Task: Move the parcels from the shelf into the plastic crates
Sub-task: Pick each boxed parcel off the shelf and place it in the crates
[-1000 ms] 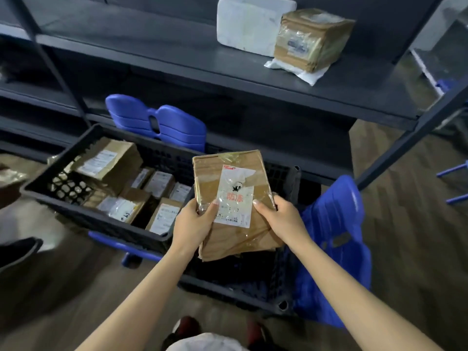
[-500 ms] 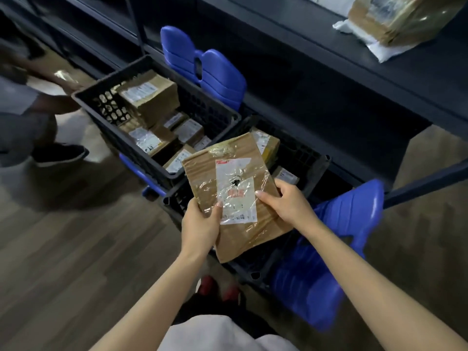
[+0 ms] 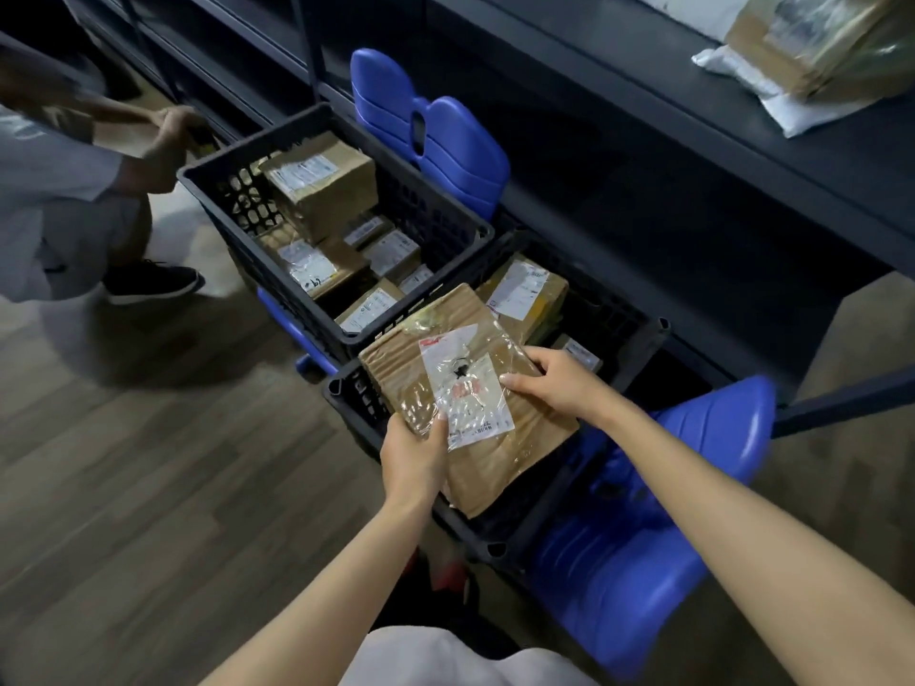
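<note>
Head view: looks down on 2 black plastic crates beside a dark shelf.
Held parcel: the flat cardboard parcel (image 3: 495, 467), wrapped in clear tape with its white label up, is tilted and held over the left part of the near crate (image 3: 500, 542).
Left hand: the left hand (image 3: 413, 458) grips the parcel's near-left edge, with the thumb on the label and the fingers hidden under it.
Right hand: the right hand (image 3: 554, 383) holds the right edge, thumb flat on top, fingers curled round the side.
Near crate: a labelled parcel with yellow tape (image 3: 525, 289) lies at its far side.
Far crate: the far crate (image 3: 317, 309) touches the near crate on its far-left and holds several labelled boxes, with the largest box (image 3: 322, 185) on top.
Shelf: the shelf (image 3: 742, 141), far right, carries a taped parcel (image 3: 812, 42) lying on a white mailer bag (image 3: 792, 111).
Blue chairs: 1 blue chair (image 3: 643, 561) touches the near crate's right side, and another blue chair (image 3: 435, 136) is behind the far crate.
Other person: another person (image 3: 59, 200) crouches at the far left on the wooden floor (image 3: 148, 487).
</note>
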A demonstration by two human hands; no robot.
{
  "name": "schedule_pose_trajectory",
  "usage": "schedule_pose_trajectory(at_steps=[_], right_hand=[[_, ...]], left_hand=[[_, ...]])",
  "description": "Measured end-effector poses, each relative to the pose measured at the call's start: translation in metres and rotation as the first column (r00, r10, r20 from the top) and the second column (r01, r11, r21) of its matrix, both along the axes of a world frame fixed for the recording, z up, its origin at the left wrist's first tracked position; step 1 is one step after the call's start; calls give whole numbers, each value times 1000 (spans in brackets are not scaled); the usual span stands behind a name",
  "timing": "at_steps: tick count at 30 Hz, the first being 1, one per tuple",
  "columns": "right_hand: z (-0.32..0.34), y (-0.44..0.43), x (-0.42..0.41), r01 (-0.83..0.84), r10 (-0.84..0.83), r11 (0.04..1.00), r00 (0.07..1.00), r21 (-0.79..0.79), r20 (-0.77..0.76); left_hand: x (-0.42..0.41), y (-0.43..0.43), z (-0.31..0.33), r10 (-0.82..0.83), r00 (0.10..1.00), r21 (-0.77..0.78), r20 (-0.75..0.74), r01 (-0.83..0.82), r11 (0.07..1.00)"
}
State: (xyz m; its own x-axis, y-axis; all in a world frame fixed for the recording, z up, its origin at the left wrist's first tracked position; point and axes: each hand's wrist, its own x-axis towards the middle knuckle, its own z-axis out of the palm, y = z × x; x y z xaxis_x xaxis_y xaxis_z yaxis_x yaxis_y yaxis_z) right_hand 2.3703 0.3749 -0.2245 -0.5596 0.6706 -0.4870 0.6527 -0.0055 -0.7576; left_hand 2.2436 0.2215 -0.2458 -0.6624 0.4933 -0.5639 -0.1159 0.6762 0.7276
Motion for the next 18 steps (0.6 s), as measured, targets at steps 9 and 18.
schedule_pose_trajectory(at_steps=[9, 18], right_hand=[[-44, 25, -26, -134, 138, 987, 989, -84, 43], [-72, 43, -41, -174, 182, 981, 979, -90, 93]], left_hand=[[-8, 17, -37, 73, 997, -113, 30, -69, 991], [-11, 51, -64, 176, 980, -275, 93, -144, 951]])
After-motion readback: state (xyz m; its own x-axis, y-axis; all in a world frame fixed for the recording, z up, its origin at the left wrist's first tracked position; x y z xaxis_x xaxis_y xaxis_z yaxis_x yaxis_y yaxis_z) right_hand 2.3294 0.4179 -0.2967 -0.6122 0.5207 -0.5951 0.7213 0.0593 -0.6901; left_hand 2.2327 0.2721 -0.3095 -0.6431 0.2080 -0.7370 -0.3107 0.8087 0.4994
